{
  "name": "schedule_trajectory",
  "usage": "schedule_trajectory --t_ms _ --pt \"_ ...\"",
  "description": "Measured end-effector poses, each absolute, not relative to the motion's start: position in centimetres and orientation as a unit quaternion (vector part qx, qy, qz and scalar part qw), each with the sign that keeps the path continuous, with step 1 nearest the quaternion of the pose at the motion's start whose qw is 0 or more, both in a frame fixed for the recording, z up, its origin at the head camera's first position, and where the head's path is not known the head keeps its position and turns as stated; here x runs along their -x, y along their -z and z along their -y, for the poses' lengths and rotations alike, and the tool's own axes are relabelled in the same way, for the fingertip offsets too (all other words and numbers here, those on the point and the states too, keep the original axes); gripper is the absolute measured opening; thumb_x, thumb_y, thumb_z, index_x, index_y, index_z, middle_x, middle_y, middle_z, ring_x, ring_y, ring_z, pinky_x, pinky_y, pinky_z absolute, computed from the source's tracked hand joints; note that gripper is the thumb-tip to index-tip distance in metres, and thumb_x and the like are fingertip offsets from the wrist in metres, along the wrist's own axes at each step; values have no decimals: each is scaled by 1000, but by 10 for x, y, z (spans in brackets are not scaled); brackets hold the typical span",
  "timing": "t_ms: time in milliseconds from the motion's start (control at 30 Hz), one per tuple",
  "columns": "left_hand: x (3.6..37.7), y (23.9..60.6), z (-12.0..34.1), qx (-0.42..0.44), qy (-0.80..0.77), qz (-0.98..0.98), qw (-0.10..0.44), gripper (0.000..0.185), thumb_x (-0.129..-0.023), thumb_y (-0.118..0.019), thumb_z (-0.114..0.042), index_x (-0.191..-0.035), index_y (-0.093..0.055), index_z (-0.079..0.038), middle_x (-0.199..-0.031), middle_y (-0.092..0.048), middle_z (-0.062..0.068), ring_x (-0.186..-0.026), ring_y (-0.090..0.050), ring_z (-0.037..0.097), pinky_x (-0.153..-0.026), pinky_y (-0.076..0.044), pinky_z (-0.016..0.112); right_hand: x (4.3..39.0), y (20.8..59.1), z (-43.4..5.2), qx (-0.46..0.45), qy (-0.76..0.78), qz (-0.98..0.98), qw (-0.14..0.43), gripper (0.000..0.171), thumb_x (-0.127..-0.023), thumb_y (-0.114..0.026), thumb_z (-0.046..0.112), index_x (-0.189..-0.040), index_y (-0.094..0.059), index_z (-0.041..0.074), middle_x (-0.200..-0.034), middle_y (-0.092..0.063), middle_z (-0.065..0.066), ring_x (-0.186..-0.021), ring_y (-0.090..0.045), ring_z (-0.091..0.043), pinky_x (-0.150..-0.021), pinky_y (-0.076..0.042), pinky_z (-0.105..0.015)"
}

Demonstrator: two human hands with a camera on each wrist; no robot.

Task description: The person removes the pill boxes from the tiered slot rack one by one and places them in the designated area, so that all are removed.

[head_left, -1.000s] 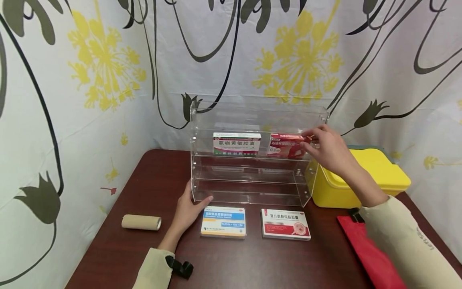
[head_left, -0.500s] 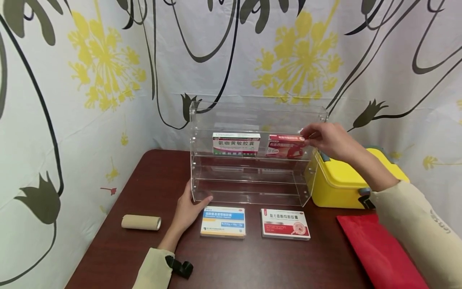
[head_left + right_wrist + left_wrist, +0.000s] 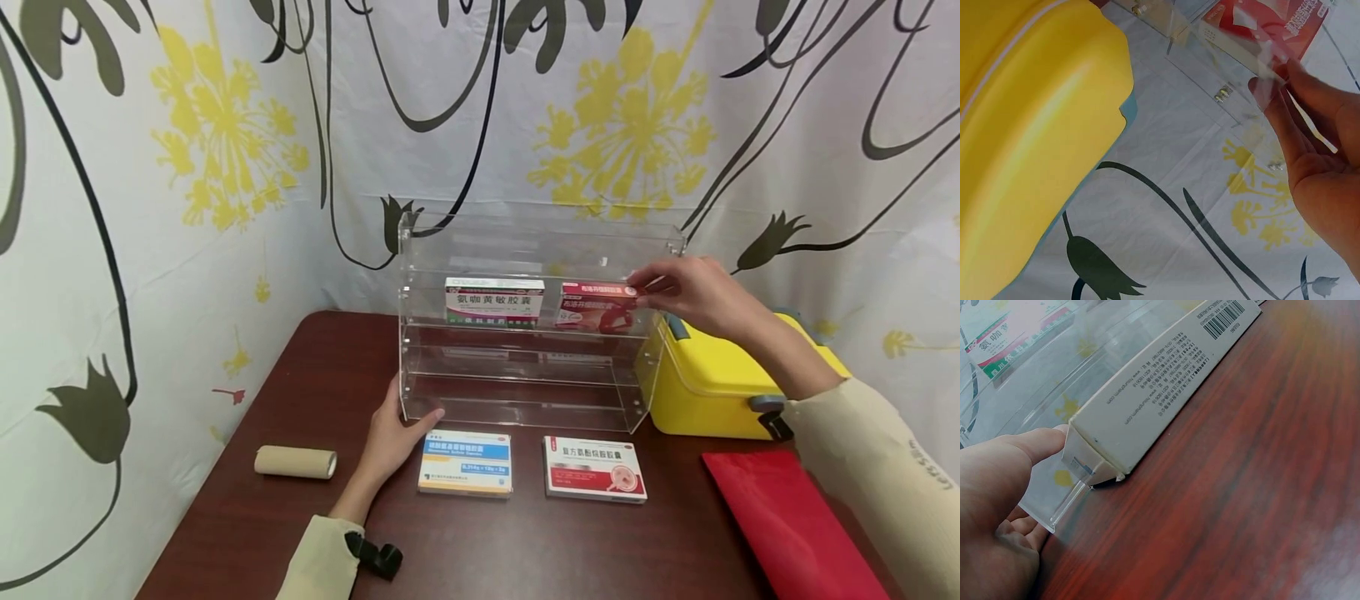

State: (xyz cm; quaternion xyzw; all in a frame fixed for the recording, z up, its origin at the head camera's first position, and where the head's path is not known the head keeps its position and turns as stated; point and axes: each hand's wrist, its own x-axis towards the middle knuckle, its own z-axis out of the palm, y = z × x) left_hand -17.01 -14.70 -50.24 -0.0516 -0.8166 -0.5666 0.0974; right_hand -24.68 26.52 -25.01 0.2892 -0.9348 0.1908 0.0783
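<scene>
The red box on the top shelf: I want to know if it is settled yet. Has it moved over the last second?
Yes. The red box has slid left, away from the clear rack's right wall; the right hand touches its end.

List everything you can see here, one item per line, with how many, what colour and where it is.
acrylic shelf rack: 1, clear, back middle of the table
green and white medicine box: 1, upper shelf, left
red medicine box: 1, upper shelf, right
blue and white medicine box: 1, flat on the table before the rack
red and white medicine box: 1, flat on the table, right of the blue one
cardboard roll: 1, tan, table's left side
yellow case: 1, right of the rack
red pouch: 1, table's right front
table: 1, dark wood
left hand: touches the rack's lower left corner
right hand: fingers at the red box's right end
</scene>
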Motion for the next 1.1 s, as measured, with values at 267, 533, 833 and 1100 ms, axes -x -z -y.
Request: schedule_trajectory --t_ms 267,533,833,1100 --pt "171 502 147 55 562 819 103 94 -85 -77 -39 -157 -17 -33 -147 -44 6 -133 -43 22 -105 -37 49 248 248 -267 -266 -214 935 99 26 -85 -76 2 -110 -74 10 -102 -72 -7 -89 -70 -21 -72 -53 -21" --pt "171 503 147 54 563 818 102 93 -85 -78 -39 -156 -18 -33 -146 -46 8 -132 -45 23 -105 -38 49 240 230 -272 -250 -213 934 143 23 -86 -77 10 -109 -76 13 -96 -73 -6 -84 -71 -20 -66 -44 -7" --pt "170 504 147 51 564 818 98 93 -84 -77 -41 -156 -18 -33 -147 -45 9 -133 -43 23 -105 -37 50 237 212 -280 -236 -210 931 181 24 -86 -77 16 -110 -76 13 -99 -73 -6 -72 -62 8 -62 -46 -10" --pt "171 501 148 53 563 819 99 94 -85 -77 -41 -157 -18 -32 -148 -44 6 -133 -43 22 -104 -38 51 211 202 -288 -240 -294 912 155 26 -87 -77 15 -113 -75 15 -101 -72 -5 -79 -68 0 -68 -49 -10"
